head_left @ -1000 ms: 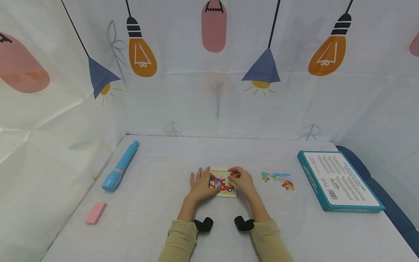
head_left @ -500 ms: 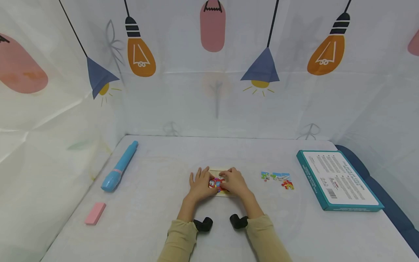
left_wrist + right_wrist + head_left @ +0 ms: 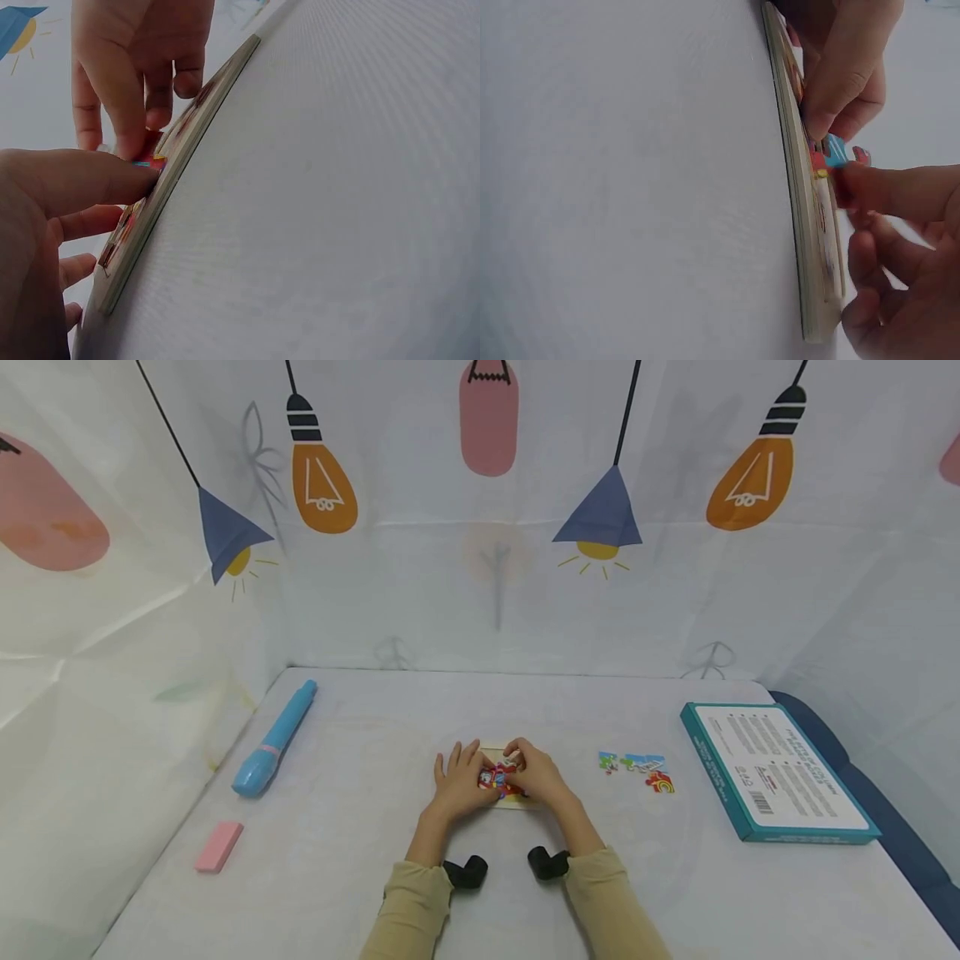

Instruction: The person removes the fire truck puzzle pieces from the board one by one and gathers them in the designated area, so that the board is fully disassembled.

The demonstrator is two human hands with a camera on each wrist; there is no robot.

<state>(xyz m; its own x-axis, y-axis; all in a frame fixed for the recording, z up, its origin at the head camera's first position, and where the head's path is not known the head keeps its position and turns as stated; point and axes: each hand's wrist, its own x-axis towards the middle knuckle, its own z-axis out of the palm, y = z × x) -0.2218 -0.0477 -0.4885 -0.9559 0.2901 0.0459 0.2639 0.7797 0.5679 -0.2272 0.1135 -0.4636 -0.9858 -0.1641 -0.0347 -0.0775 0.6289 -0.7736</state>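
A small wooden puzzle board [image 3: 512, 805] lies on the table, with red, blue and yellow picture pieces inside its pale frame. My left hand [image 3: 459, 789] rests at its left side, fingers spread, the thumb [image 3: 97, 180] pressing on the pieces. Over the right part of the board, my right hand [image 3: 542, 778] pinches a red and blue piece [image 3: 835, 152] that stands tilted up from the surface, close to the left thumb in the right wrist view. The right hand [image 3: 911, 255] hides part of the picture.
Several loose puzzle pieces [image 3: 649, 767] lie right of the board. Farther right is a teal-edged box [image 3: 780, 772]. A blue microphone-shaped object [image 3: 276, 739] and a pink block [image 3: 219, 847] lie on the left.
From the board's upper right corner, my right hand has moved left over the picture; since half a second ago its fingers have shifted slightly. The left hand has stayed in place.
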